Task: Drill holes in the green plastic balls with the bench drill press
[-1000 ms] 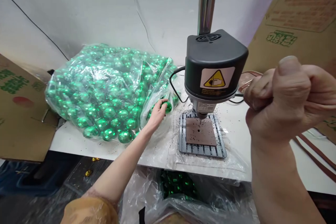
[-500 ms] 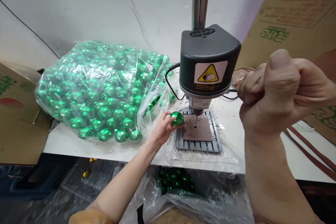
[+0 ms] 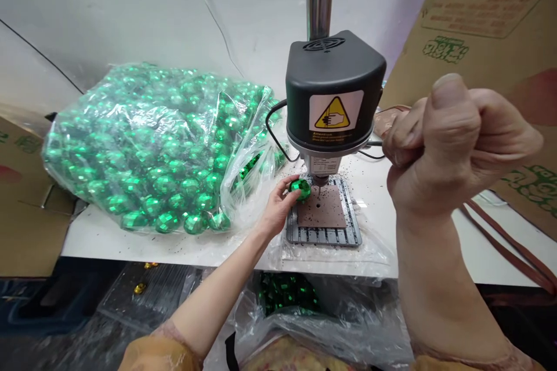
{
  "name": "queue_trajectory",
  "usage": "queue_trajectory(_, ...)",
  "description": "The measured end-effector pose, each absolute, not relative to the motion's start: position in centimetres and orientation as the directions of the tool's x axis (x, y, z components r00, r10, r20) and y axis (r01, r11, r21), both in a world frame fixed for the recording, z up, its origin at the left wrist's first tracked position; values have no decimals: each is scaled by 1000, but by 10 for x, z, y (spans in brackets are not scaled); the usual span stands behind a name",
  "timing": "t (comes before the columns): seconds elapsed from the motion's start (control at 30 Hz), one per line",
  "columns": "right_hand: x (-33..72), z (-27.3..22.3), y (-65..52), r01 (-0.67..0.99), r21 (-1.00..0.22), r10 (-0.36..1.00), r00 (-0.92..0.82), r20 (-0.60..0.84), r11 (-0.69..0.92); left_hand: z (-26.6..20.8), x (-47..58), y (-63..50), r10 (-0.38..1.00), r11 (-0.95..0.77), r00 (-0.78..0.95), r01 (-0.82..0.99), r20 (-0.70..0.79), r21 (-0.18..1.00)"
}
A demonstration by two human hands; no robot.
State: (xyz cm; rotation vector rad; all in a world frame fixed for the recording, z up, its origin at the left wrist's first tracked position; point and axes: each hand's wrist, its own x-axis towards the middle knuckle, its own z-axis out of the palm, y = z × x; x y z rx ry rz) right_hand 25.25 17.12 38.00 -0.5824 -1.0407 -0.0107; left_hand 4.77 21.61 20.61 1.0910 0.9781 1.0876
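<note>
Between the thumb and fingers of my left hand (image 3: 277,204) is a shiny green faceted ball (image 3: 301,188). It is held just left of the drill bit (image 3: 319,189), over the back left corner of a brown board (image 3: 322,215) with a small dark hole. The board lies on the slotted metal base (image 3: 324,237) of a black drill press (image 3: 333,69). My right hand (image 3: 448,145) is a closed fist to the right of the drill head. A metal rod, the drill press handle (image 3: 375,144), runs from the head into that fist, and its grip is hidden.
A large clear bag of green balls (image 3: 143,151) stands on the white table at left. Dark shavings surround the base. Cardboard boxes (image 3: 474,17) flank the table. Below its front edge, an open plastic bag (image 3: 348,330) holds more green balls. A brown strap (image 3: 509,243) lies at right.
My left hand has moved the green ball up and closer to the drill bit, rolling it in the fingers. My right fist looks unchanged around the handle. The whole view has shifted slightly.
</note>
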Motion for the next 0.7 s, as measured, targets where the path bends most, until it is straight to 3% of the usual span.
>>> queue_trajectory(0.7,250,381,170,313,-443,247,506,827,840,181,56,222,948,-22,314,-104,54,994)
